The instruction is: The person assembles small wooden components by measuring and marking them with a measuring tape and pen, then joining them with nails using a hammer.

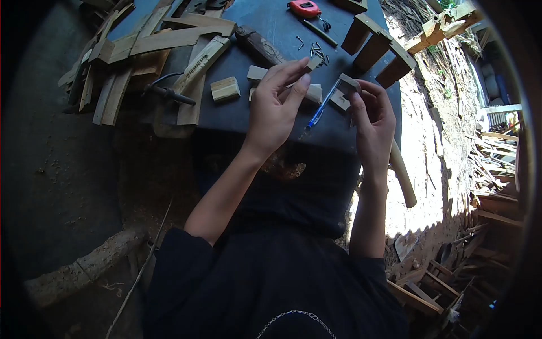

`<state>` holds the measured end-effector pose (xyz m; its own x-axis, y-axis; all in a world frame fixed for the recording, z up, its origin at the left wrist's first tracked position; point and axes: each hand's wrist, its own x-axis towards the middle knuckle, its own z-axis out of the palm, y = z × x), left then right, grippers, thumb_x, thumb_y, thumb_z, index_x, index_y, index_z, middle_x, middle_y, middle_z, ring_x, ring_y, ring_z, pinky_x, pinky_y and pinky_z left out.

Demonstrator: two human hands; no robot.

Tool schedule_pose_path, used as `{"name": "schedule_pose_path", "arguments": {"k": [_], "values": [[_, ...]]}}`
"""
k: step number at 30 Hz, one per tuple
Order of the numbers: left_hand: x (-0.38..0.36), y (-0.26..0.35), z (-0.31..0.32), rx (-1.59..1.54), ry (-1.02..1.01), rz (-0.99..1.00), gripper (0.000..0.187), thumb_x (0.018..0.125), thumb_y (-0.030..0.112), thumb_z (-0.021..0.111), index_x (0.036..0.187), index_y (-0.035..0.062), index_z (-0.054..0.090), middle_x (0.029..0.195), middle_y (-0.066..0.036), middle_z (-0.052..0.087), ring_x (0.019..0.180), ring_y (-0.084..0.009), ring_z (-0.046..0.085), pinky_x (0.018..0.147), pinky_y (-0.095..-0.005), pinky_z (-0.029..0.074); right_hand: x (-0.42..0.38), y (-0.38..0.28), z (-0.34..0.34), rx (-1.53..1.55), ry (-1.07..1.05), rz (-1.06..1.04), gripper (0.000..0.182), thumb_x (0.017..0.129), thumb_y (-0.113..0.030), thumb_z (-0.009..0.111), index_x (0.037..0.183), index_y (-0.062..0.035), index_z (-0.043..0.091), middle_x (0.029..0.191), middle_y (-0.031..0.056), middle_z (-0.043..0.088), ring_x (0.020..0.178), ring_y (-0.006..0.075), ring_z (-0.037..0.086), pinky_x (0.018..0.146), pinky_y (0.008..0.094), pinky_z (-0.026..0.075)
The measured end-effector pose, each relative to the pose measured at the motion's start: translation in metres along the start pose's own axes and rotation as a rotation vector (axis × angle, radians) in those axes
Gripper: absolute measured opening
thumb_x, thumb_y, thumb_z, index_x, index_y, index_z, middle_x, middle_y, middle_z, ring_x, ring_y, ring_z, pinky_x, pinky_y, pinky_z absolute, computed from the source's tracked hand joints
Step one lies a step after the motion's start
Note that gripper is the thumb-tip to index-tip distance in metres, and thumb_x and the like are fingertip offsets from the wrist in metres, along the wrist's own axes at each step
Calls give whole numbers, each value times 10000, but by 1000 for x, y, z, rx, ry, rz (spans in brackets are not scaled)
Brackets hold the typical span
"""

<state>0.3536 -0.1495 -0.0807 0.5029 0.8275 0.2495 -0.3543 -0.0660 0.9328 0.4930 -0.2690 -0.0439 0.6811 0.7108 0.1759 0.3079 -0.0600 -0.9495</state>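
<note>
Apparently my right hand [375,123] pinches a wooden piece [347,80] near one end, likely for control; left hand [273,108] curved, hold I can't tell.

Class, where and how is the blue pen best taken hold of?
Probably pinch the blue pen across its slim lower barrel, coming from the near edge of the table: that end points there, uncovered, while its upper end lies close to the right hand.
</note>
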Motion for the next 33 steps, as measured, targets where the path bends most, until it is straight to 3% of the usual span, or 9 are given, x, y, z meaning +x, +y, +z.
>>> {"name": "schedule_pose_path", "arguments": {"k": [2,4,12,16,20,24,26,30,33], "values": [[2,2,-6,130,-40,50,332,1068,118,655,1369,-19,666,1449,-140,587,1305,-178,618,1077,-317,536,5,-1,0,-57,-7,-32,259,1037,-137,698,1265,-15,682,1068,101,755,1026,142,701,915,297,541],[-1,2,-15,236,-89,24,311,1070,101,640,1357,-14,675,1508,-132,524,1343,-186,588,1091,-320,528,4,2,-1,-113,-25,-26,233,1032,-127,695,1238,-18,696,1062,99,755,1012,140,702,913,298,541],[-23,6,-57,351,39,128,208,1074,60,602,1237,-14,708,1290,-91,650,1204,-160,643,1074,-297,486,-4,14,-3,-202,-69,-75,197,1006,-129,712,1179,-36,732,1022,95,764,934,151,704,822,303,533],[-38,9,-82,459,181,117,173,1040,99,656,1164,8,735,1182,-114,706,1132,-216,689,1022,-349,521,-4,11,1,-301,-126,-130,209,988,-135,729,1176,-43,736,999,102,752,899,192,698,803,324,526],[-52,16,-98,771,181,168,277,1019,95,660,1284,16,675,1270,-164,669,1202,-316,658,1060,-426,499,-3,17,15,-535,-157,-350,280,962,-182,757,1217,-71,730,1095,121,708,1037,282,665,912,388,502],[-54,16,-101,1095,139,232,466,1028,110,631,1472,12,532,1421,-213,578,1335,-391,565,1130,-500,440,0,11,39,-793,-164,-446,435,950,-298,767,1331,-111,671,1299,129,626,1271,336,545,1061,477,399],[-50,11,-104,1205,100,246,563,1046,140,606,1563,5,428,1506,-238,516,1406,-406,503,1176,-517,399,5,17,49,-889,-145,-498,420,962,-310,752,1319,-105,668,1296,133,626,1267,338,547,1054,480,399],[-37,2,-109,1299,104,273,582,1049,186,637,1569,18,438,1508,-229,543,1415,-404,511,1173,-503,408,10,28,51,-941,-179,-531,379,983,-325,724,1274,-89,666,1306,136,622,1252,337,555,1051,489,390],[-34,0,-116,1292,55,195,576,1032,192,672,1544,20,471,1444,-221,583,1391,-393,529,1165,-500,419,11,17,42,-859,-177,-479,358,977,-319,734,1226,-70,667,1211,130,659,1173,340,595,1040,468,399]]}}
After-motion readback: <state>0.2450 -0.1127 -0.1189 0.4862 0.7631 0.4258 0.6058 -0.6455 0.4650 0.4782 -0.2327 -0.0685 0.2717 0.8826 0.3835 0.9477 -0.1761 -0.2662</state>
